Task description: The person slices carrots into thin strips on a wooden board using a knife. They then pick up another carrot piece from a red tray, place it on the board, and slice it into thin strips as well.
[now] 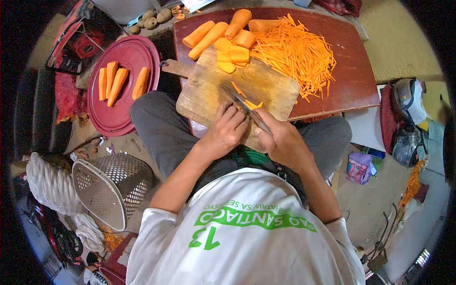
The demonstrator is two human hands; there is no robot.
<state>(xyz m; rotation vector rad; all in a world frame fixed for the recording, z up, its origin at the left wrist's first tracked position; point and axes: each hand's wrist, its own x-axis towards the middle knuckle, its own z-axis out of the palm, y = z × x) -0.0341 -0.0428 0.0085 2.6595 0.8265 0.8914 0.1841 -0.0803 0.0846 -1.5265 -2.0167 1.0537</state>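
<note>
White shirt (247, 237) with green lettering nearest the lens, grey trousers (161, 128) beyond. Left hand (227, 130) curled, fingers (237, 116) bunched together, pressing down on a carrot piece (251, 104) at the near edge of the wooden cutting board (213, 88). Right hand (285, 140) closed tight around a knife handle, blade (237, 97) angled up-left across the board, just beside the left fingertips. Farther on, stacked carrot slabs (232, 54) on the board's far corner, beside a heap of carrot matchsticks (297, 52) on the dark red table (351, 80). Peeled whole carrots (213, 33) at the far edge. Off left, carrot halves (118, 80) on a round red lid (118, 114); metal mesh basket (109, 185) below.
</note>
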